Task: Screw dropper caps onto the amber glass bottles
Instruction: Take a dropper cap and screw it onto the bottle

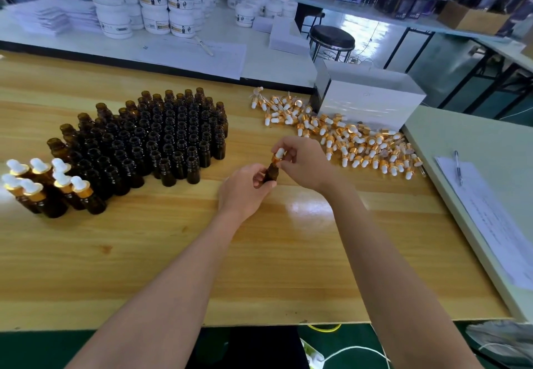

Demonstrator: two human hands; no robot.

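My left hand (245,188) grips a small amber glass bottle (272,173); my right hand (302,162) pinches its white-bulbed gold dropper cap (278,156).

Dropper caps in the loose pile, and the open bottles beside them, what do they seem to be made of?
Dropper caps: matte white bulbs, probably rubber or silicone; shiny gold collars, metal or metallised plastic, judging by bright glints. Open bottles: dark amber, apparently glass, glossy, with light glinting on rims and shoulders.
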